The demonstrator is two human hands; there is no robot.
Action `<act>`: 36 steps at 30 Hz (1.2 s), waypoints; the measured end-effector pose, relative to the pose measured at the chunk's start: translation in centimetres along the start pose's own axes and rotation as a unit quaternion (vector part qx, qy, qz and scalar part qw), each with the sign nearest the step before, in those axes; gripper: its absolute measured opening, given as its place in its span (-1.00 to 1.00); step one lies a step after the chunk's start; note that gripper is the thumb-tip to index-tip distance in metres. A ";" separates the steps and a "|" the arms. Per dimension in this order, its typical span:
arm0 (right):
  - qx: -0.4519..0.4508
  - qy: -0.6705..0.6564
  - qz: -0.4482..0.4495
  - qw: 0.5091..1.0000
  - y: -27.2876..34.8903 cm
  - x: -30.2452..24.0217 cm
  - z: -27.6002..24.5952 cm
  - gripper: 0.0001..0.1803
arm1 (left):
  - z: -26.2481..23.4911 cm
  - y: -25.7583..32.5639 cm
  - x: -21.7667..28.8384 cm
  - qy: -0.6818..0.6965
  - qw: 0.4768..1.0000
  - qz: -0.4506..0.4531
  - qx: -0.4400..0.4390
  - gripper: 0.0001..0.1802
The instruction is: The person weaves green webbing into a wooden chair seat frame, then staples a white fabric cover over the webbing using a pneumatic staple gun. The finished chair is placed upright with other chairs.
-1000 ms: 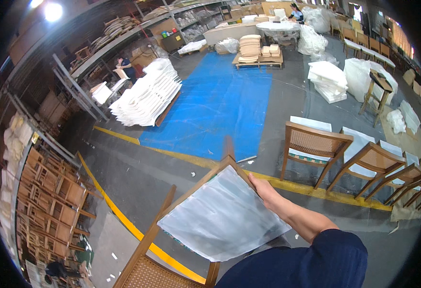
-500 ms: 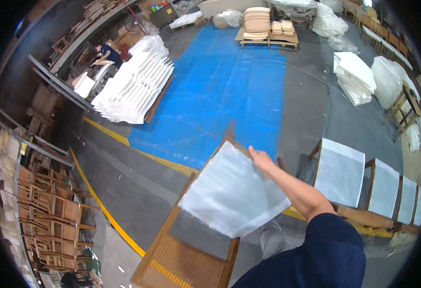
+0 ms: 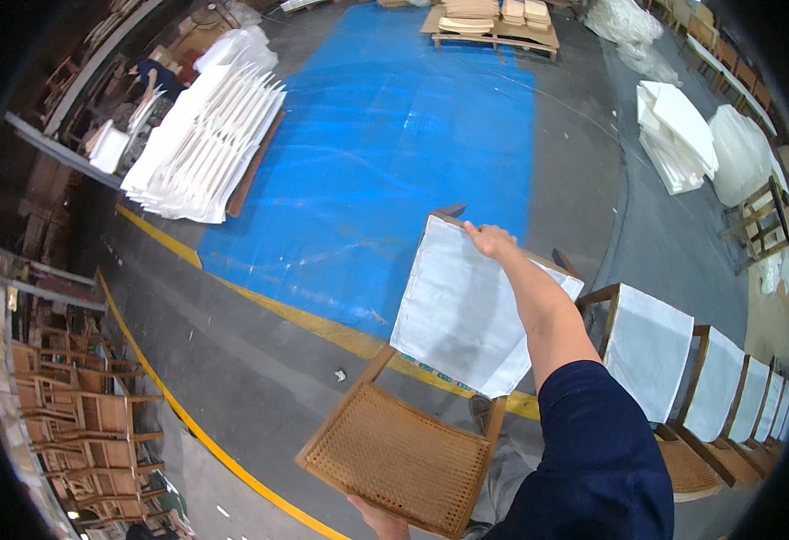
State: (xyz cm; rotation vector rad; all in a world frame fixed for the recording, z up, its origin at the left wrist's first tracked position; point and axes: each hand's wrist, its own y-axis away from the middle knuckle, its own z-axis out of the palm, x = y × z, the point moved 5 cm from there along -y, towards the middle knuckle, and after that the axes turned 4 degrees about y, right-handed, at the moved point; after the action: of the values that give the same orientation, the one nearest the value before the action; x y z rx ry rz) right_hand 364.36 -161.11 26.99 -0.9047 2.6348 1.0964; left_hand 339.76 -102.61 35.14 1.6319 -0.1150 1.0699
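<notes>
A wooden chair (image 3: pixel 378 366) hangs tilted in front of me, its woven cane panel (image 3: pixel 399 450) nearer and its white-covered panel (image 3: pixel 457 297) farther off. My right hand (image 3: pixel 492 239) is closed over the far edge of the white-covered panel, with that arm reaching across it. At the near edge of the cane panel, my left hand (image 3: pixel 381 520) grips the frame from below; its fingers are partly hidden. Dark wooden ends (image 3: pixel 451 211) stick out past the far edge.
Similar chairs with white covers (image 3: pixel 648 346) stand in a row at right. Blue sheeting (image 3: pixel 394 153) lies ahead, edged by a yellow floor line (image 3: pixel 304 326). White foam-like sheets (image 3: pixel 206 135) are stacked at left; a person (image 3: pixel 159 77) is beyond. Stacked chairs (image 3: pixel 89 405) fill the left side.
The chair has turned, bringing its cane panel into plain sight near me. My left hand now shows at its near edge. My right hand keeps its hold, and my view has shifted right.
</notes>
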 end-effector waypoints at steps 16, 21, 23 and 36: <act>-0.092 -0.363 0.016 0.927 27.8 15.9 10.8 -0.38 | 19.7 3.8 -1.7 -0.039 0.966 -0.035 -0.254 -0.07; -0.112 -0.429 -0.050 0.895 35.6 12.8 8.5 -0.37 | 23.6 6.1 -1.8 -0.119 0.952 -0.073 -0.273 -0.05; -0.175 -0.383 -0.120 0.899 37.4 6.9 9.9 -0.38 | 22.7 6.7 -0.7 -0.079 0.959 -0.076 -0.260 -0.11; -0.347 0.086 -0.375 0.855 53.9 -25.5 39.4 -0.43 | -32.4 4.0 18.2 -0.116 0.918 0.279 -0.258 -0.56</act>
State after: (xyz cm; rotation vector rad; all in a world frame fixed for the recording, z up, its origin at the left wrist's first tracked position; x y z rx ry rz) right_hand 349.97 -92.27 39.61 -1.9977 1.6054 1.7472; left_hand 329.47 -69.52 49.30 1.2501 -0.9892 1.1312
